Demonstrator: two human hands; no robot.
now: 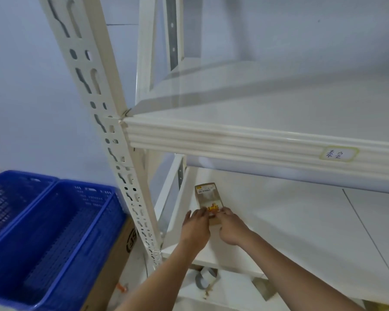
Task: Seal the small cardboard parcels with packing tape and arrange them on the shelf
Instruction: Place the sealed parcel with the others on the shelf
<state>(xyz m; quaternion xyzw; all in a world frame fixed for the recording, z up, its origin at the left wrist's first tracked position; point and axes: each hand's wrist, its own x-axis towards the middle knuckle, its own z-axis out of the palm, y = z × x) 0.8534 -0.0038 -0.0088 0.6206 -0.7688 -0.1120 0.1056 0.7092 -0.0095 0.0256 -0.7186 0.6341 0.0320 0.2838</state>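
Note:
A small cardboard parcel (208, 196) with a white label and an orange mark lies flat on the lower white shelf board (279, 221), near its left end. My left hand (195, 227) rests at the parcel's near-left edge with its fingers stretched onto it. My right hand (231, 227) touches the near-right edge, fingertips on the box. Both forearms reach in from below. A roll of tape (206, 278) lies on the level under the shelf board, partly hidden by the board's front edge.
The upper shelf (279, 108) juts out above, with a handwritten label (338, 154) on its front beam. A perforated white upright (112, 135) stands left of the hands. Blue plastic crates (50, 239) sit on a cardboard box (112, 272) at the left.

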